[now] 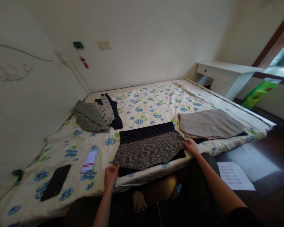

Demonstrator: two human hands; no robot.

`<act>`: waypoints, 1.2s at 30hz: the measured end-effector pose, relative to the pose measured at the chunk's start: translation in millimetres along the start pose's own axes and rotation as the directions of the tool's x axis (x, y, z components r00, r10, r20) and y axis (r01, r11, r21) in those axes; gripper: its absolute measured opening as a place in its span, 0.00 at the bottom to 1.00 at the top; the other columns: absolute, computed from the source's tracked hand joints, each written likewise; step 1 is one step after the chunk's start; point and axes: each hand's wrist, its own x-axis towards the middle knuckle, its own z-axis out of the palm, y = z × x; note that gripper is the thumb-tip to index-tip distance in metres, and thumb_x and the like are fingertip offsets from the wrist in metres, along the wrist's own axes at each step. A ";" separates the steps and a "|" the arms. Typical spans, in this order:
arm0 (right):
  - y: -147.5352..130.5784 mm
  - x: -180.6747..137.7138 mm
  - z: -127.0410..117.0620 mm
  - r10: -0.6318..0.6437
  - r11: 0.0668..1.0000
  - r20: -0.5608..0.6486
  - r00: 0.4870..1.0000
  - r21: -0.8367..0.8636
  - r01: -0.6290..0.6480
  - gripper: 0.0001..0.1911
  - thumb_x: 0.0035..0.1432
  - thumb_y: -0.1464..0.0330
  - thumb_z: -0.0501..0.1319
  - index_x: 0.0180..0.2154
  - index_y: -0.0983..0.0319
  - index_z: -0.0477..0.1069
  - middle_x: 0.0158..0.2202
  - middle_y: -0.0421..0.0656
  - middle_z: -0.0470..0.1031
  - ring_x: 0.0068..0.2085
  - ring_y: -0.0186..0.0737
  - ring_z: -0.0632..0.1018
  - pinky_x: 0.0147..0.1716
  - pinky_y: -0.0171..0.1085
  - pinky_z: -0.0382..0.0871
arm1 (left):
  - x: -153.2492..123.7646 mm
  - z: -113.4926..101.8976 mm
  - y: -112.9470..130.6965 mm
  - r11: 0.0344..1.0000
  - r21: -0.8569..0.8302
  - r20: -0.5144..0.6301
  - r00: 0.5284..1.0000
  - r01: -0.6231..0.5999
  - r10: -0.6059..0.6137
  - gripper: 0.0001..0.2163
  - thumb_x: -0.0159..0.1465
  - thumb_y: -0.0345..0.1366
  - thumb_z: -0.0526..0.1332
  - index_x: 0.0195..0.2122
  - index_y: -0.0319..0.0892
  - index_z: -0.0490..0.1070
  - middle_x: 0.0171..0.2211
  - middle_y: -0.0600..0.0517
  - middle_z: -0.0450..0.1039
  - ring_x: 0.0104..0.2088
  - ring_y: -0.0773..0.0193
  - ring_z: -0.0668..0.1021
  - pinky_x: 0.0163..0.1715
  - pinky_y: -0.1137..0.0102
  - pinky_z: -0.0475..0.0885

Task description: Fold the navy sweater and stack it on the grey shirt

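Observation:
A speckled grey-brown knit garment (pixel 149 148) with a ribbed black band along its far edge lies flat near the bed's front edge. Part of a black cloth (pixel 129 171) shows from under it. My left hand (pixel 111 176) pinches the garment's near left corner. At the right corner, my right hand (pixel 189 147) has its thumb and fingers closed on the fabric. To the right lies a folded beige garment (pixel 210 123) with something black beneath it. A grey-green garment (pixel 90 116) and a light patterned one (pixel 106 110) over dark cloth are bunched at the far left.
The bed has a floral sheet (pixel 153 104). A black phone (pixel 56 183) and a blurred pale item (pixel 90 160) lie on its left part. A white desk (pixel 227 72) stands at the back right. Printed paper (pixel 235 176) lies low on the right.

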 end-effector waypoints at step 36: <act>7.5 -46.3 -61.0 -0.395 0.716 0.504 0.768 -0.355 0.601 0.13 0.70 0.65 0.63 0.49 0.61 0.84 0.49 0.51 0.84 0.47 0.48 0.84 0.53 0.43 0.77 | -21.5 -7.9 18.3 0.704 0.205 0.615 0.648 -0.681 0.448 0.14 0.74 0.43 0.59 0.42 0.48 0.85 0.45 0.47 0.86 0.47 0.53 0.86 0.52 0.62 0.77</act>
